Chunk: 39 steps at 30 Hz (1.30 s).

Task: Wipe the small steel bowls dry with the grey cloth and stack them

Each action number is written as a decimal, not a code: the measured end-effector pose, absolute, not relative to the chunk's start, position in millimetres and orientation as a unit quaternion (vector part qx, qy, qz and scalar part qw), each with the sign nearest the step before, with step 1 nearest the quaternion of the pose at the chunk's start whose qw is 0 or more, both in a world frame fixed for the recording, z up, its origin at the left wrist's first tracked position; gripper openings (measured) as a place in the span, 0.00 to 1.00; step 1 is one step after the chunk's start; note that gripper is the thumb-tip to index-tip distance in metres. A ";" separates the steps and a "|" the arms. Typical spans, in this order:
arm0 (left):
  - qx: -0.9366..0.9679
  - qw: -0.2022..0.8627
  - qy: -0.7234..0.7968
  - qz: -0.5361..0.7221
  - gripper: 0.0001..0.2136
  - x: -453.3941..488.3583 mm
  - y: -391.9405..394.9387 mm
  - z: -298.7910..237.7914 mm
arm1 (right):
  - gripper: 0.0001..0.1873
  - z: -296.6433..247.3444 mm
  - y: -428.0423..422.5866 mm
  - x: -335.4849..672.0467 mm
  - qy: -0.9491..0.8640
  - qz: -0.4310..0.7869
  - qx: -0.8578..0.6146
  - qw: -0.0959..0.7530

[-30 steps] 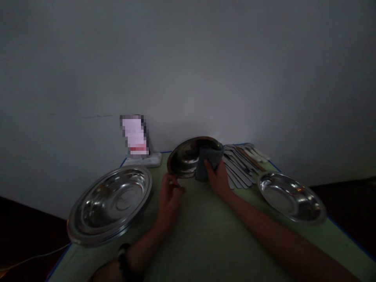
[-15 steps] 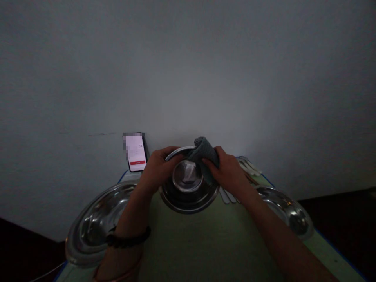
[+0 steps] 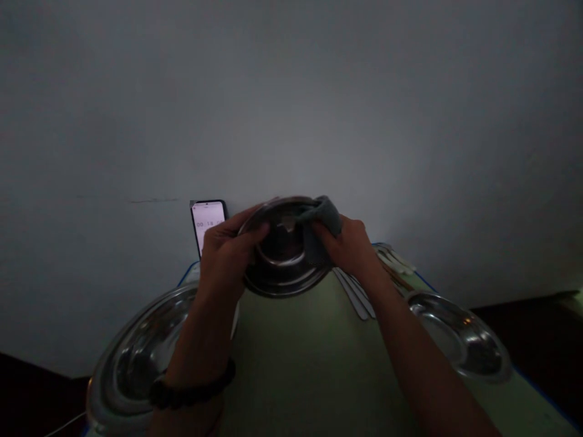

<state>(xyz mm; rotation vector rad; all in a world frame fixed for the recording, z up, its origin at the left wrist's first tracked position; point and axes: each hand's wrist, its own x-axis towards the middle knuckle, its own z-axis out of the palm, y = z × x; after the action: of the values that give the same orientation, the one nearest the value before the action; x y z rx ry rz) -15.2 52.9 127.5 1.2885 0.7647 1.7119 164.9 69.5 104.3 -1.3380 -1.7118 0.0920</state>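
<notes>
Metal bowl (image 3: 285, 267) appears held clear of the table, over the far edge's middle, tilted with its hollow towards the wearer. Left hand (image 3: 225, 252): thumb inside the rim, fingers behind, closed on the bowl's left side. Right hand (image 3: 357, 243): fingers closed on a grey cloth (image 3: 322, 224), which is pressed over the bowl's right rim; the cloth hides part of that grip. Risk noted: smooth metal held mainly by one thumb could turn or slip if the cloth drags or catches, and a drop could strike the flat-handled cutlery (image 3: 357, 297) lying close below on the right. Left forearm passes over a large metal basin (image 3: 136, 358) by the left edge; a low elbow might knock it, though contact cannot be judged. Table (image 3: 291, 364) is green, blue-edged. Towards the far right corner lie pale-handled utensils (image 3: 396, 261); an oval metal dish (image 3: 460, 340) sits at the right edge. Near the far left corner, a phone (image 3: 208, 221) stands upright before a plain grey wall (image 3: 291, 103). Lighting is dim.
</notes>
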 end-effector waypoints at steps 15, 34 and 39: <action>0.480 0.465 0.303 0.680 0.21 -9.7 56.7 121.6 | 0.13 85.3 70.2 176.1 -0.652 0.378 -0.488 0.440; 0.555 0.450 0.322 0.622 0.15 3.6 39.9 132.3 | 0.20 69.7 70.6 160.0 -0.628 0.122 -0.581 0.503; 0.483 0.412 0.309 0.708 0.18 6.6 47.8 126.4 | 0.22 65.8 67.7 154.3 -0.723 0.202 -0.539 0.382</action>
<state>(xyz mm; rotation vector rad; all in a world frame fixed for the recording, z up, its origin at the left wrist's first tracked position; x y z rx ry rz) 6.6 47.8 126.4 1.2151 0.7777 1.7803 154.3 67.7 65.8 -1.3742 -1.8452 0.5141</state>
